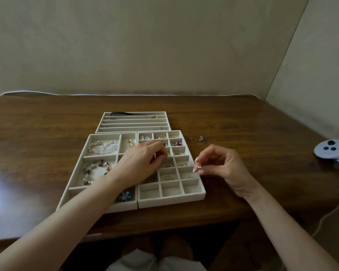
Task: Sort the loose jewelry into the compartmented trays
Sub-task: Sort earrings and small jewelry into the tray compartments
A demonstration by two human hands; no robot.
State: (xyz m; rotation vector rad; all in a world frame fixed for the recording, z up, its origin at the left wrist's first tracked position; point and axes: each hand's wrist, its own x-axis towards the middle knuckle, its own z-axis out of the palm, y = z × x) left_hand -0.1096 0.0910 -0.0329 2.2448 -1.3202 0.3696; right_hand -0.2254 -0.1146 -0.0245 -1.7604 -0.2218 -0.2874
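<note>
Over grid tray (170,202) rim — silver earring (198,166) | pinched in right fingers (201,155)

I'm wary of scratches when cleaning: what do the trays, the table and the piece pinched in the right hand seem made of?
Trays: cream, matte, soft-looking walls, probably flocked fabric over board. Table: dark wood or veneer, visible grain, glossy where light reflects. Small piece in the right hand: silvery, shiny, likely metal; too small to say more.

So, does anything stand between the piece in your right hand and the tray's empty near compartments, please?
Nothing visible does: the right hand pinches the piece beside the grid tray; the left hand covers only farther cells.
</note>
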